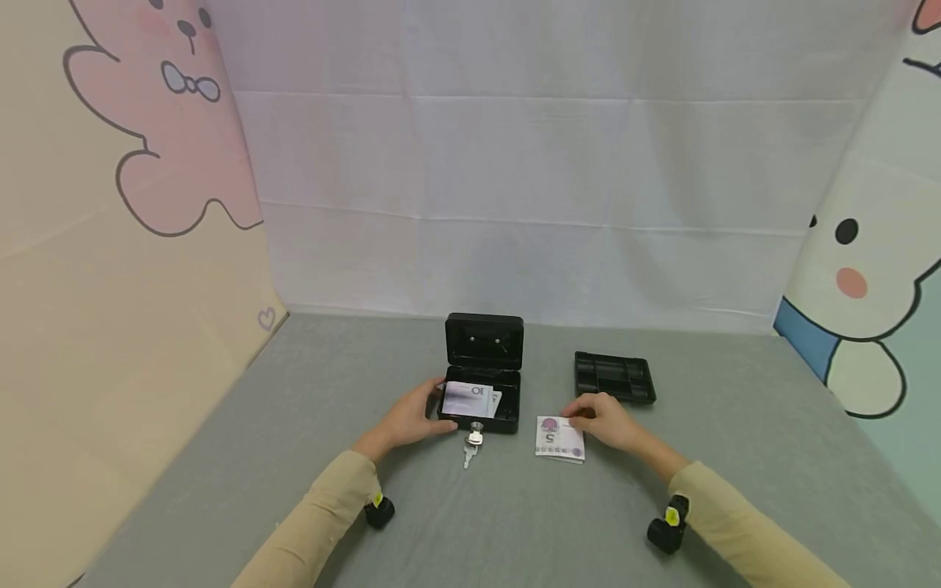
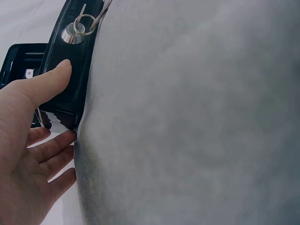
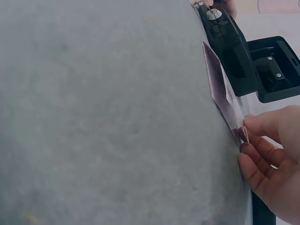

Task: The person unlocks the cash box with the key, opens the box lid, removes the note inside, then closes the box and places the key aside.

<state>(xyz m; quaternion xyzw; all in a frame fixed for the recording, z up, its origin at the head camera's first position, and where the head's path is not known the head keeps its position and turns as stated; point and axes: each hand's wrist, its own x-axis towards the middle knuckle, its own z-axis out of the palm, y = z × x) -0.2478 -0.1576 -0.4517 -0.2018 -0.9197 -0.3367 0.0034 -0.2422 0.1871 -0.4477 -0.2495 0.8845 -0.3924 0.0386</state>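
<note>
Nearest to the camera, two beige sleeves [image 1: 309, 523], each with a small black camera [image 1: 380, 513] at the wrist. Beyond these, on the grey tabletop [image 1: 470, 539], a folded banknote [image 1: 556, 438] marked with 5, to the right of the black cash box [image 1: 507, 424]. Held at its far right edge by the right hand [image 1: 606, 422], with thumb and fingertips pinched together on the paper. At the near left corner of the box, the left hand [image 1: 408, 419]: thumb against the front, other fingers bent round the side, a little apart from one another. By judgement, now at the step of picking up the folded banknote while steadying the box. For the next move, probably necessary to lift with a firm pinch and to press both leaves together, being slightly parted in the right wrist view. Inside the box, more banknotes [image 1: 466, 398]; behind them, the lid [image 1: 483, 328] raised. Possibly in the way: the box's right wall, and at the front the keys [image 1: 467, 456] by the lock [image 1: 476, 426]. Close behind the right hand, a black compartment tray [image 1: 613, 376]; whether touching, cannot tell.
</note>
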